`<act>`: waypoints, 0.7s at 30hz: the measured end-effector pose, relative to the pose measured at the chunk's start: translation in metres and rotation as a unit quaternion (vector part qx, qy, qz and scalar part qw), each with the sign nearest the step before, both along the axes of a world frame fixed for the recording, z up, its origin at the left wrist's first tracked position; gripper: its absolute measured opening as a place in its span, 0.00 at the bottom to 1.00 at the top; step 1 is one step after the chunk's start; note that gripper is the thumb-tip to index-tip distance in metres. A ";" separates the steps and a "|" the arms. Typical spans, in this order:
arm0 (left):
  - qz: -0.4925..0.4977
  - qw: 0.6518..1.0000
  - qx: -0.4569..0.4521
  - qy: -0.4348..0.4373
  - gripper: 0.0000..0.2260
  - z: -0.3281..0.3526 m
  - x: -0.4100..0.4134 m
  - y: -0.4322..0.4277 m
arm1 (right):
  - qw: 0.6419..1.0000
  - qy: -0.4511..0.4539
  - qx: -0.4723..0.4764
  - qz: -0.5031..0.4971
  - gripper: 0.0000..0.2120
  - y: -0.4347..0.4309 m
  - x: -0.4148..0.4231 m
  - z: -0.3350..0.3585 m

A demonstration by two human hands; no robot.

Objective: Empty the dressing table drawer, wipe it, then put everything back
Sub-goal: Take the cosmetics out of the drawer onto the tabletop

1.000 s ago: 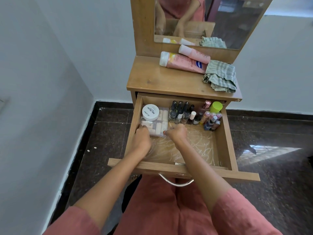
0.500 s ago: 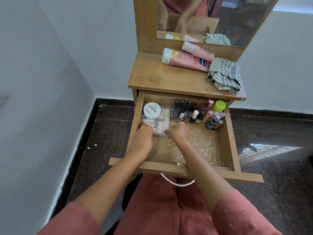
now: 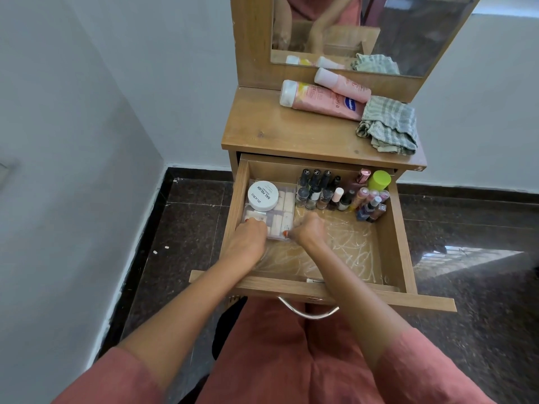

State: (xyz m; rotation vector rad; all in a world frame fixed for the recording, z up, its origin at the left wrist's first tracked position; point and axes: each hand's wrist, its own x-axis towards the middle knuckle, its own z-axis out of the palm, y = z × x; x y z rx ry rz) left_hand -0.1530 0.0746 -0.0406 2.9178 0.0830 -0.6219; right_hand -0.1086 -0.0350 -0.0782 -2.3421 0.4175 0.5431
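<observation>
The wooden drawer (image 3: 402, 237) of the dressing table is pulled out, lined with a clear patterned sheet (image 3: 344, 252). A clear plastic box (image 3: 284, 209) lies at its back left with a round white nail-polish tub (image 3: 263, 195) on top. My left hand (image 3: 248, 243) holds the box's near-left corner and my right hand (image 3: 307, 231) pinches its near-right corner. Several nail polish bottles (image 3: 318, 191) stand along the back, with more small bottles (image 3: 372, 204) and a green-capped one (image 3: 378, 180) at the back right.
Two pink lotion tubes (image 3: 320, 99) and a checked cloth (image 3: 388, 125) lie on the tabletop (image 3: 277, 132) under the mirror (image 3: 379, 30). A metal handle (image 3: 306, 312) hangs from the drawer front. A white wall stands close on the left; dark stone floor surrounds the table.
Both hands stay on the clear box in the drawer's left part; it has barely shifted. The camera view has tilted slightly.
</observation>
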 end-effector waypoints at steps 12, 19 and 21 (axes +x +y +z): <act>0.047 0.998 -0.039 -0.013 0.11 0.003 0.000 0.003 | 0.999 0.020 0.018 0.022 0.13 -0.006 -0.008 0.002; 0.099 0.972 -0.172 -0.127 0.16 0.017 0.037 0.009 | 0.999 0.012 0.043 0.012 0.15 -0.010 -0.011 0.004; 0.067 0.972 -0.187 -0.127 0.18 0.013 0.055 0.012 | 0.999 0.015 0.050 0.012 0.14 -0.011 -0.011 0.006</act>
